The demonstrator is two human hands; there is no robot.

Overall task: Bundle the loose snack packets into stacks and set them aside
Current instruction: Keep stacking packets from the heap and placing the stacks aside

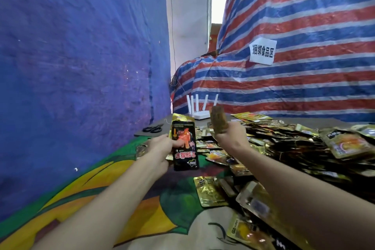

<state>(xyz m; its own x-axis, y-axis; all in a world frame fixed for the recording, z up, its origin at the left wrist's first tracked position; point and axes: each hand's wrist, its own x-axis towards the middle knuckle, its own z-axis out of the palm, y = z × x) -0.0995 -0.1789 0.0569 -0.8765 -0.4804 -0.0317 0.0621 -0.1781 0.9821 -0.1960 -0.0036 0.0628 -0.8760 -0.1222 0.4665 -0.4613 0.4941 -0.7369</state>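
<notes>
**Current state.** The left grip (162,146), a bare hand, is closed on a black packet (184,146). Its thumb lies across the printed face and its fingers are behind. A gold packet (179,117) shows behind the black one at its 12 o'clock edge. The right grip (231,136) is closed around the lower end of a brown packet (219,121), which is held upright. The pile of loose packets (294,148) lies at 3 to 5 o'clock of the right grip, on a patterned cloth (121,178).

**Handling.** The packets appear light, thin and flexible, with glossy foil faces, so a stack will probably slip sideways. Align the edges first. Then pinch across the flat faces near mid-length, not at a sealed end.

**Other items.** Scissors (153,128) and a router (199,114) rest on the desk (142,134), at 11 to 12 o'clock of the left grip.
</notes>
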